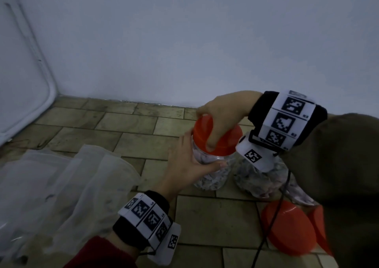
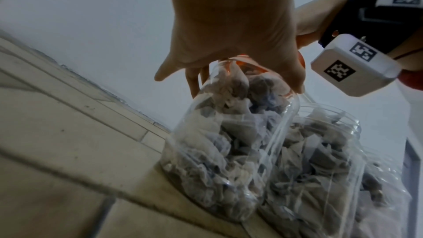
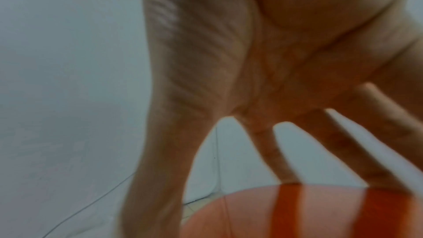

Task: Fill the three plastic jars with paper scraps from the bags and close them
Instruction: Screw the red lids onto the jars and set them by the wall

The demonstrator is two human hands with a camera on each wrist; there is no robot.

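Observation:
A clear plastic jar (image 1: 211,177) stuffed with paper scraps stands on the tiled floor. My left hand (image 1: 190,163) grips its shoulder, thumb across the front. My right hand (image 1: 215,122) grips from above the orange lid (image 1: 225,142) that sits on the jar's mouth. In the right wrist view, spread fingers (image 3: 283,160) reach down onto the lid (image 3: 320,213); the picture is blurred. The left wrist view shows the held jar (image 2: 217,151) and a second full jar (image 2: 309,160) beside it, lidless. A third jar (image 2: 377,187) shows behind them.
Two more orange lids (image 1: 287,228) lie on the floor at the lower right, half under my right sleeve. Limp clear plastic bags (image 1: 61,185) are spread at the left. A white wall (image 1: 184,41) rises just behind the jars. A black cable (image 1: 266,237) crosses the lids.

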